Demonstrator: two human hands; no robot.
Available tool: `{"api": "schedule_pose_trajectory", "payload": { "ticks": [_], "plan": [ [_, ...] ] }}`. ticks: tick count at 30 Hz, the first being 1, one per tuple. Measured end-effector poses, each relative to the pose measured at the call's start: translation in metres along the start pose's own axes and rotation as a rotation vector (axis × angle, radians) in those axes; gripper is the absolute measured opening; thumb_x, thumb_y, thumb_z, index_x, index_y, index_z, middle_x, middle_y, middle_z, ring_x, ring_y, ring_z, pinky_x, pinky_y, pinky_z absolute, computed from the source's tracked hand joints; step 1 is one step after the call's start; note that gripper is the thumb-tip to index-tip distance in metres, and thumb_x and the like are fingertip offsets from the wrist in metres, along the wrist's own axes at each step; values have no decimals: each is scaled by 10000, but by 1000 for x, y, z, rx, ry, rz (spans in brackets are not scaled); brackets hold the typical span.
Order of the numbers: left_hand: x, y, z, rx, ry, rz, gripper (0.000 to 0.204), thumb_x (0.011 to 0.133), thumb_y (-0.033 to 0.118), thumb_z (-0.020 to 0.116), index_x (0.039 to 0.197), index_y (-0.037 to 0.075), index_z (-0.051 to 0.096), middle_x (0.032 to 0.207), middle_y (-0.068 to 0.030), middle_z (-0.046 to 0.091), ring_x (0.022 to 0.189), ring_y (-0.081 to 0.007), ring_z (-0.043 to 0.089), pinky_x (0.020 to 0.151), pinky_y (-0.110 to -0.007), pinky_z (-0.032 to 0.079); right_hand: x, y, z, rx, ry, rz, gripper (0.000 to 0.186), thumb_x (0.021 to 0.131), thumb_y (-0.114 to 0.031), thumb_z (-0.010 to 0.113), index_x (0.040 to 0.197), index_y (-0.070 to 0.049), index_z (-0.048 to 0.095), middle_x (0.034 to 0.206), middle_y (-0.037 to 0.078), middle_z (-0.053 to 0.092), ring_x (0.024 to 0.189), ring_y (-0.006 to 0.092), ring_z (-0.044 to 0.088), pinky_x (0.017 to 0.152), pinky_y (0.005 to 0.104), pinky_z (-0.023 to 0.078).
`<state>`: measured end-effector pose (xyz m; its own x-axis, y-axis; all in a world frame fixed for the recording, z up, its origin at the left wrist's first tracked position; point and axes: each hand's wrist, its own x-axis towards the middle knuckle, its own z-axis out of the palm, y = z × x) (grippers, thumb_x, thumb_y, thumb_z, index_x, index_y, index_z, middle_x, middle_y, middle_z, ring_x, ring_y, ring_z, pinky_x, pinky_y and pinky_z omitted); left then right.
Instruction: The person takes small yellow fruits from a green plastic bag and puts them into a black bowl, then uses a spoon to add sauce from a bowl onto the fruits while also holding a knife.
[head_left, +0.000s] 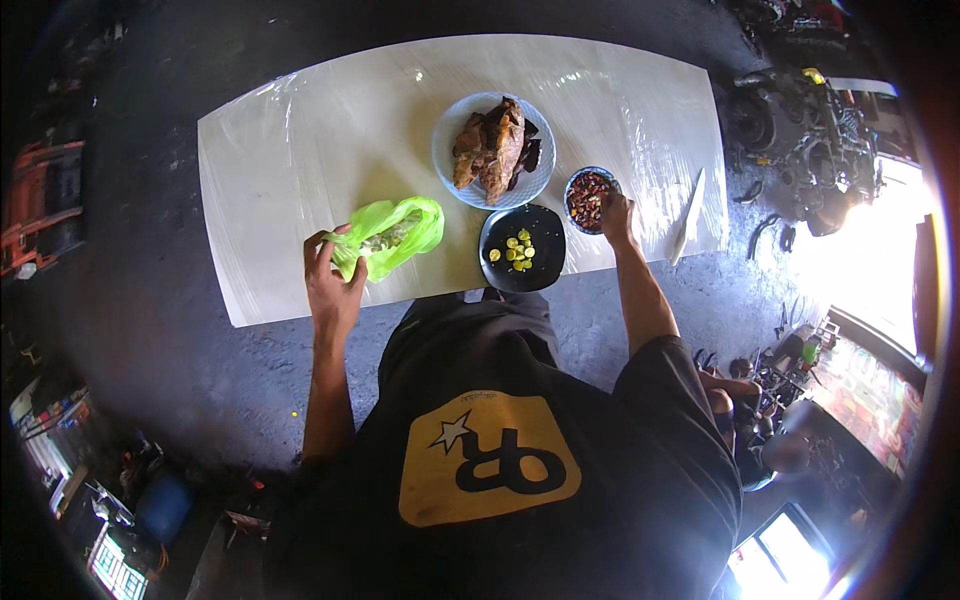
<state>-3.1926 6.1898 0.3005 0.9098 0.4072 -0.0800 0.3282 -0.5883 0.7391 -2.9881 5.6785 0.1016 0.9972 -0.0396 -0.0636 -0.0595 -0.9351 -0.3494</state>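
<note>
My left hand (332,275) grips the near left end of a bright green plastic bag (410,230) with pale contents, at the table's left near side. My right hand (618,218) has its fingers closed at the right rim of a small blue-edged bowl (586,195) of chopped dark red bits. Between my hands, a black square plate (500,270) holds several cut green citrus pieces (520,250). Behind it, a pale blue round plate (450,120) bears browned meat or fish (500,150) and darker pieces. A white knife (688,215) lies right of the bowl.
The white, plastic-covered table (290,150) stands on a dark floor (140,300). Machinery parts (800,150) are at the back right beside a bright opening. Another person (740,420) sits low at the lower right among equipment. A blue drum (165,505) is at the lower left.
</note>
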Motion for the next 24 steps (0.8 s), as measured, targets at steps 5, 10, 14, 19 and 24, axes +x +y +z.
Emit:
{"api": "schedule_pose_trajectory", "payload": {
  "ticks": [5,10,14,19,24],
  "plan": [
    [11,14,0,-4,47,7,183,817,-66,703,987,2,711,1046,-112,703,901,-254,685,774,-375,552,-10,-4,-7,19,50,36,246,966,-240,681,902,-10,741,782,235,704,732,419,698,688,519,521],
    [15,48,-5,-140,-79,198,625,818,-102,627,1426,33,580,1205,-118,682,924,-242,672,720,-318,535,-15,-44,-50,107,-28,-6,277,962,-252,715,1057,3,763,865,178,757,828,301,753,755,397,570],
    [18,50,-1,-135,-168,225,735,797,-96,657,1500,27,484,1464,-170,583,1264,-346,632,880,-379,571,-60,-182,-102,488,-36,-175,194,931,-62,696,1109,3,738,1033,166,763,906,253,739,820,358,569],
    [16,36,6,-76,-193,243,834,792,-97,689,1560,81,417,1449,-202,568,1291,-342,598,905,-376,569,-112,-313,-39,467,-537,-516,272,891,-83,728,1161,-52,733,1144,181,732,1083,353,690,952,427,530],
    [11,37,-3,-41,-239,115,810,796,-120,629,1555,83,431,1491,-161,542,1207,-286,628,715,-314,583,-132,-273,-35,733,-368,-201,235,919,-102,727,1144,-33,736,1034,192,728,940,331,712,835,404,563]
  ]
}}
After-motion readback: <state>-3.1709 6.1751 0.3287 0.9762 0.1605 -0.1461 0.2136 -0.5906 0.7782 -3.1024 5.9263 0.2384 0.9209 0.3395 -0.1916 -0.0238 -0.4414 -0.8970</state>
